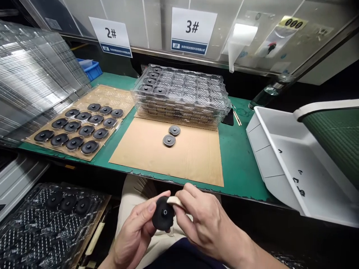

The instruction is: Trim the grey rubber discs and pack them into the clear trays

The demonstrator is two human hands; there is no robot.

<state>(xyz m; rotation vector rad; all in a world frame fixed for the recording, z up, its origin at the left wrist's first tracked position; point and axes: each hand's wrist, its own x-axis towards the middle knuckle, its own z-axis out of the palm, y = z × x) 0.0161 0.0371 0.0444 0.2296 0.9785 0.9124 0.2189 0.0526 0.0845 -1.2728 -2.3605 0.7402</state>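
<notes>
Black disc (163, 213) held over the lap, off the near edge of the green worktop (238, 164); central raised hub faces the camera. Left hand (137, 228): fingers closed on the disc from its left side and below, thumb near its upper edge. Right hand (206, 220): fingers pinched on a small pale piece (175, 202), which lies against the disc's upper right rim. Cardboard sheet (168, 164) on the worktop in front of the person; two similar loose discs (172, 135) lie on it, close together, near its far side. Just behind them, a stack of clear trays (182, 99); the top one carries a few discs at its left end, other pockets unfilled. To the left, a filled tray (84, 129) on brown board, discs in rows, far part unfilled. Beyond it, many clear sheets (36, 74) lean in a bank; blue bin (91, 69) behind. Lower left, below worktop level, another clear tray (47, 228) with three discs near its far edge. Right: white bin (314, 168) holding small dark scraps. Signs "2#" (111, 36) and "3#" (193, 30) on the panel behind.
</notes>
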